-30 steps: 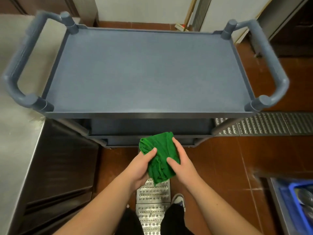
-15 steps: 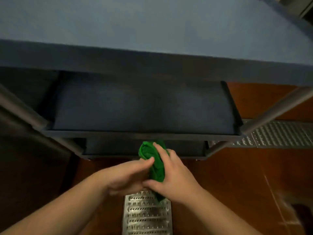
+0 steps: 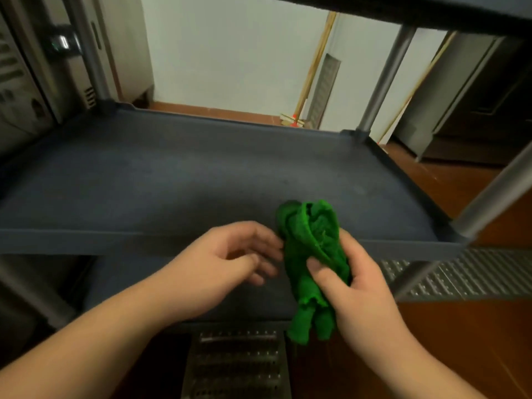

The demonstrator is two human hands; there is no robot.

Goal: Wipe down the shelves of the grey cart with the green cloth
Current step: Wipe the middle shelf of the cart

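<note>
A: View, 1 s ago vs now?
B: Was above the top shelf, whole cart seen. Now low, level w/ the middle shelf [image 3: 184,180]; top shelf [image 3: 431,10] is overhead.

A: Cloth [image 3: 312,254]?
B: Was pinched by both hands, low in front of cart. Now bunched in right hand [image 3: 357,286] only, raised to the middle shelf's front edge.

A: Left hand [image 3: 230,254]?
B: Let go. Fingers loose, just beside cloth; contact unclear, blurred.

A: Backgrnd?
B: Wall and broom [image 3: 311,76] now show through the cart.
</note>
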